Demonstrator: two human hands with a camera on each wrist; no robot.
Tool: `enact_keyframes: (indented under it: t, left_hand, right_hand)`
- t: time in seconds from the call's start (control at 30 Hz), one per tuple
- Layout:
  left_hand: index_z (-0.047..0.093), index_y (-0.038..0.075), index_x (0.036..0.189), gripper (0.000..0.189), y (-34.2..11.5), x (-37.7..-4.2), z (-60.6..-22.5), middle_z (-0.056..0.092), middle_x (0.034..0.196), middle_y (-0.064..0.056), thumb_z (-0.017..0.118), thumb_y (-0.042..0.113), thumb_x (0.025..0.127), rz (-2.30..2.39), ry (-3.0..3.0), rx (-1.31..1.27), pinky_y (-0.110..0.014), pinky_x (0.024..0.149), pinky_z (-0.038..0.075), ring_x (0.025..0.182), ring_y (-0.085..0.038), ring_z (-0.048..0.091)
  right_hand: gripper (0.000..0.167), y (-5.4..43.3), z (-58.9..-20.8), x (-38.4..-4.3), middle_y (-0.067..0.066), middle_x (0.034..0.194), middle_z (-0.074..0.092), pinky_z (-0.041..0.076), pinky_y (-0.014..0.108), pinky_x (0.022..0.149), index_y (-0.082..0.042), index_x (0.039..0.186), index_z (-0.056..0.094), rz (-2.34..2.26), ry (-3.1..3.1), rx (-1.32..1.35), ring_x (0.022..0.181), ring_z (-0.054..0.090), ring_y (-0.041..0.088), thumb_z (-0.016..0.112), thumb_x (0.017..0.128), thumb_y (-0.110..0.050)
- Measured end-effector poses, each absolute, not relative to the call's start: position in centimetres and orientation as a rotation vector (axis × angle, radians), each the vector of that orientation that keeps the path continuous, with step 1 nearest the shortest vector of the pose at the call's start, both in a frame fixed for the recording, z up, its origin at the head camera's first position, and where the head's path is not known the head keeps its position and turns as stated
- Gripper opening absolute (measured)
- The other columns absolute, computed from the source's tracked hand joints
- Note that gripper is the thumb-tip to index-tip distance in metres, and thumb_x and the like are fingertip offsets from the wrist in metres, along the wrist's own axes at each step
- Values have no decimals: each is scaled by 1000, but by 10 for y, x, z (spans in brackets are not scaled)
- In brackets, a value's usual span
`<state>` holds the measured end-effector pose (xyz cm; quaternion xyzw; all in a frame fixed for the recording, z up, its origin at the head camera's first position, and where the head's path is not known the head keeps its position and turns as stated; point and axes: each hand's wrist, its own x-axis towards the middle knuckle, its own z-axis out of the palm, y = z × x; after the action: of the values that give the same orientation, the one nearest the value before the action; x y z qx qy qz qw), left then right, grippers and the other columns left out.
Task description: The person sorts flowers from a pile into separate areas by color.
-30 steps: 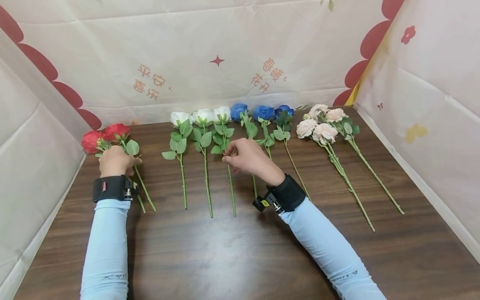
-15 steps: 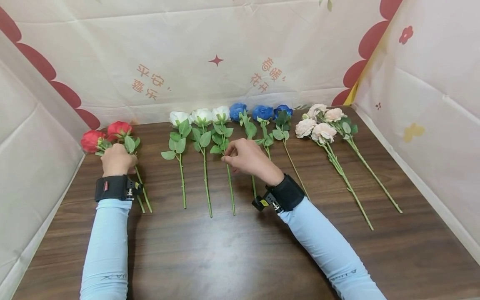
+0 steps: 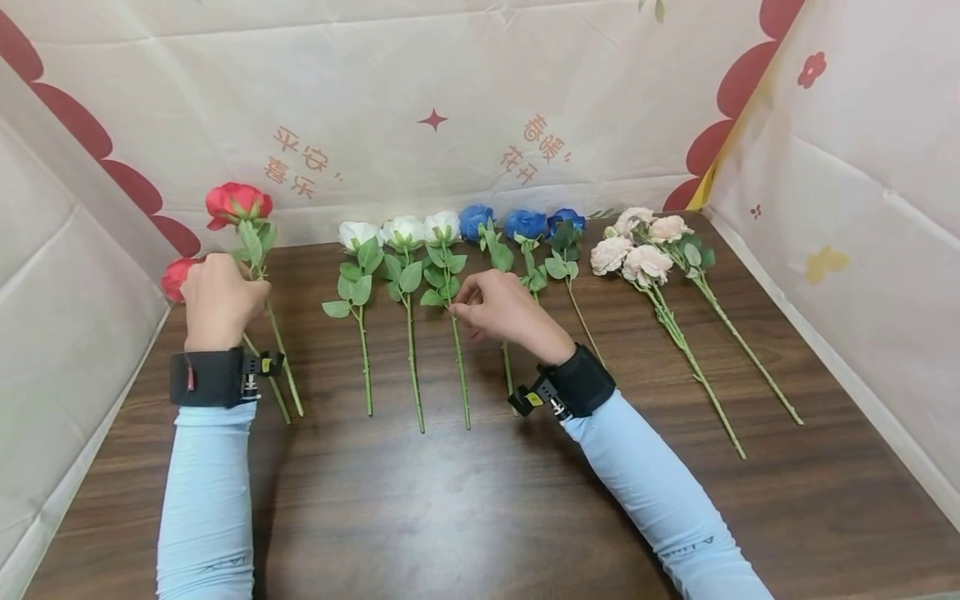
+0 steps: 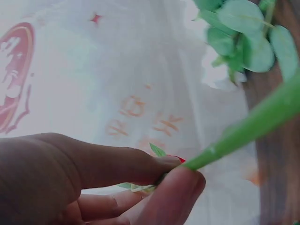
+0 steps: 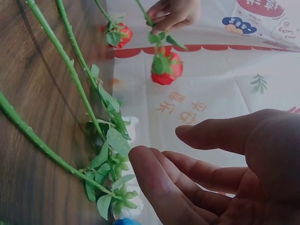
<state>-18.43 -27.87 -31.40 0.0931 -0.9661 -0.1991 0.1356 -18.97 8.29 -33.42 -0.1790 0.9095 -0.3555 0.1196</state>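
Note:
My left hand (image 3: 221,302) pinches the stem of a red rose (image 3: 238,202) between thumb and finger; its bloom is raised above the tabletop. In the left wrist view the green stem (image 4: 225,145) runs out past the fingertips. Another red rose (image 3: 176,279) lies on the table, partly hidden behind that hand. My right hand (image 3: 506,308) hovers over the stems of a white rose (image 3: 442,227) and a blue rose (image 3: 476,223). In the right wrist view its fingers (image 5: 152,178) are loosely bent, thumb apart, with nothing between them.
Two more white roses (image 3: 403,233) and two more blue roses (image 3: 527,223) lie in a row along the back of the wooden table (image 3: 420,517). Pale pink flowers (image 3: 648,265) on long stems lie at the right. Printed cloth (image 3: 375,83) stands behind and at both sides.
My left hand has lifted one red rose up off the table, its bloom rising higher, while the other stays lying. The right hand has barely moved.

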Motion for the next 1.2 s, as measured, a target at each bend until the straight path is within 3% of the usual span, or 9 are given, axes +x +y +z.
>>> enact_keyframes:
  t: [0.13, 0.27, 0.4, 0.53, 0.6, 0.8, 1.07, 1.2]
  left_hand:
    - [77, -8, 81, 32, -272, -181, -306, 70, 58, -12, 65, 19, 93, -624, -2808, 223, -52, 75, 39, 96, -52, 59]
    - [78, -6, 97, 31, -265, -182, -306, 74, 61, -7, 69, 24, 95, -706, -2863, 164, -50, 80, 41, 98, -49, 64]
    - [77, -3, 105, 32, -253, -185, -306, 76, 67, -7, 71, 27, 96, -855, -2918, 107, -43, 77, 45, 82, -31, 76]
    - [75, -2, 110, 32, -238, -187, -305, 80, 82, -10, 71, 27, 97, -1029, -2946, 48, -42, 85, 50, 68, -13, 76]
    - [74, -2, 112, 31, -228, -188, -305, 81, 90, -12, 72, 26, 98, -1140, -2941, 12, -41, 89, 55, 65, -10, 76]
    - [69, -6, 114, 27, -189, -187, -314, 76, 105, -26, 71, 15, 98, -1506, -2880, -137, -32, 70, 64, 72, -19, 78]
    - [69, -4, 109, 19, -133, -174, -330, 77, 94, -24, 71, 11, 98, -1761, -2747, -350, -37, 68, 65, 69, -27, 77]
    - [66, -4, 115, 20, -117, -167, -334, 76, 93, -24, 69, 7, 99, -1843, -2682, -429, -37, 67, 65, 69, -27, 76]
  right_hand:
    - [20, 87, -333, -191, 13, 93, 78, 58, 30, 63, -10, 111, 73, -1059, 2658, -509, 70, 75, 21, 66, 102, -26]
    - [21, 91, -334, -192, 12, 90, 78, 58, 30, 63, -10, 112, 73, -1061, 2655, -500, 74, 76, 25, 65, 103, -28]
    - [23, 92, -335, -193, 11, 89, 78, 61, 33, 66, -9, 112, 72, -1076, 2643, -486, 79, 77, 29, 65, 103, -28]
    - [25, 93, -334, -194, 13, 91, 78, 63, 40, 71, -7, 114, 72, -1097, 2627, -478, 82, 78, 32, 64, 103, -28]
    - [25, 93, -333, -194, 14, 93, 78, 64, 43, 73, -6, 115, 71, -1128, 2606, -471, 83, 78, 33, 64, 103, -27]
    - [22, 91, -334, -194, 13, 87, 76, 65, 45, 73, -6, 111, 71, -1299, 2521, -457, 78, 77, 32, 65, 103, -25]
    - [25, 88, -333, -193, 27, 89, 74, 64, 37, 62, -1, 107, 73, -1544, 2447, -486, 62, 73, 18, 64, 103, -24]
    - [27, 87, -330, -192, 25, 85, 74, 64, 38, 62, 2, 106, 74, -1637, 2389, -509, 60, 71, 15, 65, 103, -24]
